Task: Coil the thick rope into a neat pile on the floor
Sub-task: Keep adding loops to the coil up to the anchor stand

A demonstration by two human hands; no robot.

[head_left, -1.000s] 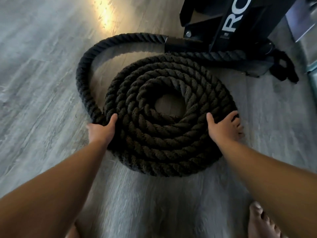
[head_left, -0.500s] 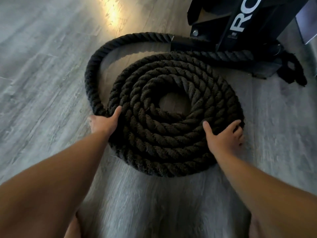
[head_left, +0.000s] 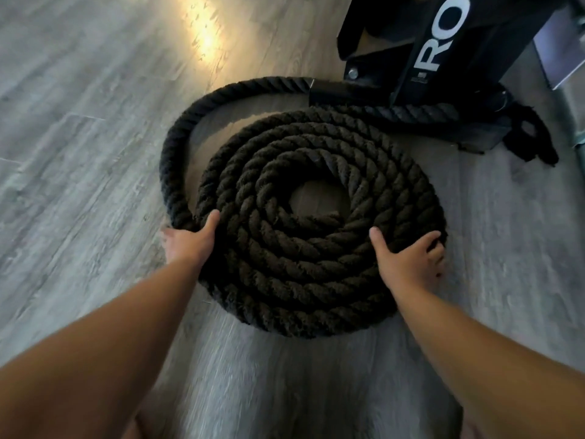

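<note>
Black rope coil (head_left: 300, 267), left hand (head_left: 186, 245), right hand (head_left: 408, 264) at edges

I read only "RO" on the black stand (head_left: 468, 68) (the top edge cuts the rest). The rope (head_left: 285, 280) runs out of sight beneath it; the left hand (head_left: 186, 245) hides most fingers.

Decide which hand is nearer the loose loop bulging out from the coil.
Left. The left hand sits where the loose loop meets the coil; the right hand grips the coil's opposite side, away from it.
</note>
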